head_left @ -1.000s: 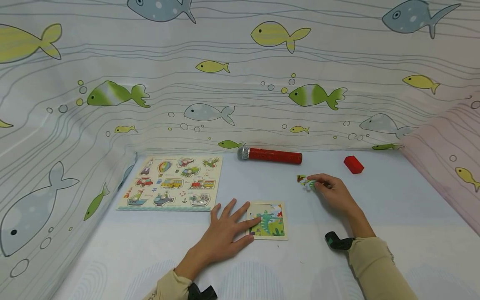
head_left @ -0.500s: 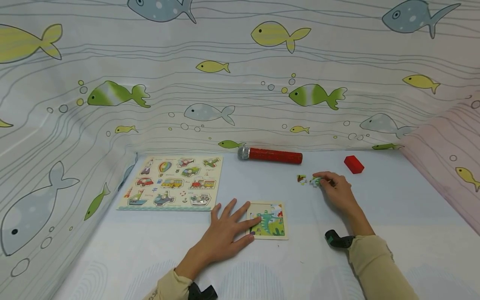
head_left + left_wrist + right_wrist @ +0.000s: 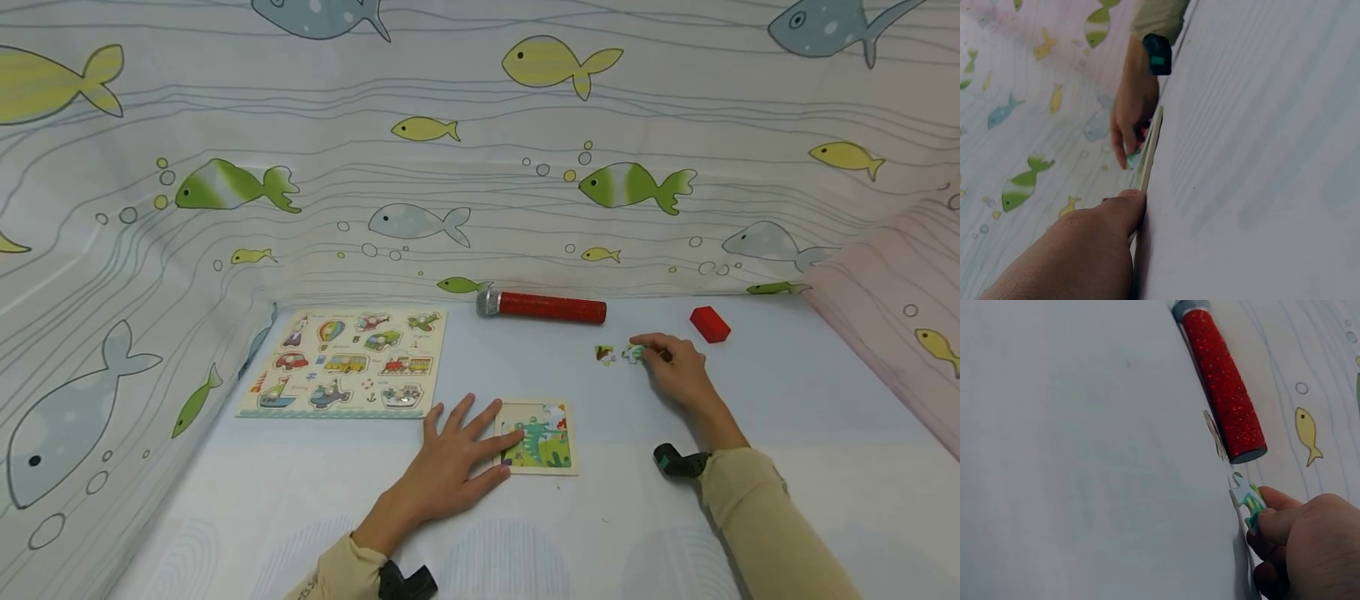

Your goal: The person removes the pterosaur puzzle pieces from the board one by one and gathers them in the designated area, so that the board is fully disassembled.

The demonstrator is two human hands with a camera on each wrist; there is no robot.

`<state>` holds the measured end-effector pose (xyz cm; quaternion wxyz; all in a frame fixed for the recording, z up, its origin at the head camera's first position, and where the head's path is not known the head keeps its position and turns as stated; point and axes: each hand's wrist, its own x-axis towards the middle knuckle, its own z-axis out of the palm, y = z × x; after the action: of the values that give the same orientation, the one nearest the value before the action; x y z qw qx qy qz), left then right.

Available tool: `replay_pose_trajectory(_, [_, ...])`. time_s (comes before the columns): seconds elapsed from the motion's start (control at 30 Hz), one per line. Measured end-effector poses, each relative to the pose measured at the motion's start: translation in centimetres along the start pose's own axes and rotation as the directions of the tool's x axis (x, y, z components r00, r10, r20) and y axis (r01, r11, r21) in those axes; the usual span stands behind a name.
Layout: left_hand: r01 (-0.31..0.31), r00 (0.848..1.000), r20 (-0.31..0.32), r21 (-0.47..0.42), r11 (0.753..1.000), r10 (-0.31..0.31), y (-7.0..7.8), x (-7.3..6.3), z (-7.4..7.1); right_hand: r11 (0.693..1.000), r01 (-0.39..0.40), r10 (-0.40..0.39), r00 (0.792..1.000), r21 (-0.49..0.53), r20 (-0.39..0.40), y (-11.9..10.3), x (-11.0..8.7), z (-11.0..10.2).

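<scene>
Between thumb and fingers my right hand (image 3: 678, 371) pinches a small green and white jigsaw piece (image 3: 1249, 503), seen in the right wrist view just over the table. To its left lies another jigsaw piece (image 3: 603, 355), apart from the held one. My left hand (image 3: 450, 458) is spread, its thumb and some fingers resting on the left side of a small framed jigsaw puzzle (image 3: 555, 468) with a green dinosaur picture. In the left wrist view, the frame's pale edge (image 3: 1155, 140) shows beyond my thumb. Part of the puzzle is covered by my fingers.
A larger board (image 3: 341, 410) with vehicle pictures lies at the left, close to my left fingertips. Behind the jigsaw pieces lies a red glittery microphone (image 3: 551, 307). A red block (image 3: 709, 324) sits beyond my right hand. A fish-printed curtain (image 3: 487, 183) stands behind the table.
My right hand has moved a little to the right and away, taking the pinched jigsaw piece apart from the other one. The left hand stays on the puzzle. The head view shifts slightly.
</scene>
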<state>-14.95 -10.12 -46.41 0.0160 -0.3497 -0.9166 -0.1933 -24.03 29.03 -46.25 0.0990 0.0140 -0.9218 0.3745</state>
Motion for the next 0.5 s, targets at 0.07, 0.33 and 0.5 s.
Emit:
replay_pose_trajectory(0.07, [0.000, 1.000, 0.001, 0.002, 1.000, 0.000, 0.00, 0.04, -0.01, 1.000, -0.004, 0.004, 1.000, -0.006, -0.006, 0.11, 0.20, 0.07])
replay_pose_trajectory(0.33, [0.004, 1.000, 0.004, 0.002, 1.000, -0.004, 0.16, 0.07, -0.07, 0.998, 0.011, -0.014, 0.998, -0.057, -0.053, 0.51, 0.59, 0.40])
replay_pose_trajectory(0.5, [0.011, 1.000, 0.012, 0.009, 1.000, -0.011, 0.21, 0.05, -0.16, 0.995, -0.006, 0.001, 0.999, -0.098, -0.044, 0.49, 0.58, 0.63])
